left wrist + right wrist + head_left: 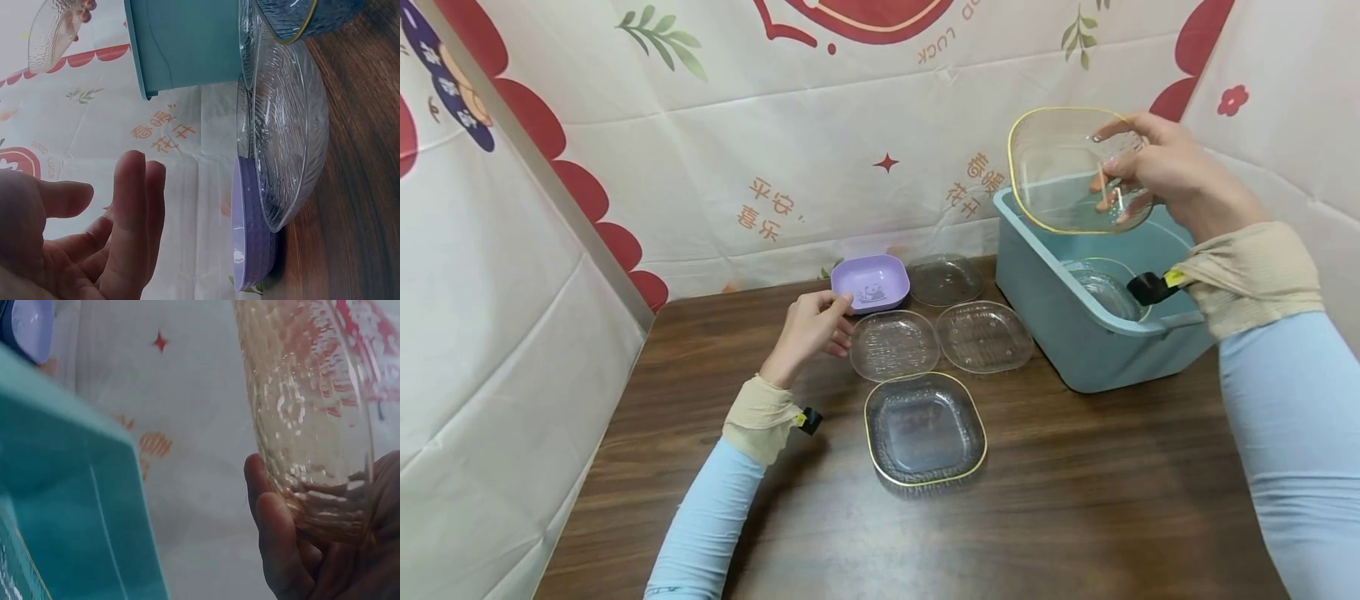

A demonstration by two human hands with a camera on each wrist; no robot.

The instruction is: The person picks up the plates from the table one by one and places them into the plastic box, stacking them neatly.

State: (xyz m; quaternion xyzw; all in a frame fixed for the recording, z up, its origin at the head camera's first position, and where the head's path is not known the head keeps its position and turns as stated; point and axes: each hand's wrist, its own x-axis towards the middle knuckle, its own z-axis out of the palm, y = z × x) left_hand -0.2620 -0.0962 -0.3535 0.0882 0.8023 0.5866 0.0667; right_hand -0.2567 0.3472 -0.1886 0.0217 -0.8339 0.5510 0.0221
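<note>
My right hand (1176,171) grips a clear gold-rimmed plate (1052,179) by its right side, tilted above the blue-green bin (1060,333). In the right wrist view this plate (300,412) shows a bumpy surface, with fingers against its underside. My left hand (815,329) hovers by a purple dish (880,275) with a panda picture, fingers relaxed and holding nothing. The left wrist view shows that hand (106,237) apart from the purple dish (253,250). Just right of it lies a clear ribbed plate (895,346).
Another clear gold-rimmed plate (925,429) lies nearer on the wooden table (1075,517). Two more clear plates, one at the back (946,281) and one beside the bin (985,337), lie close together. Inside the bin is gold-rimmed clear dishware (1101,287). A printed cloth (850,108) hangs behind.
</note>
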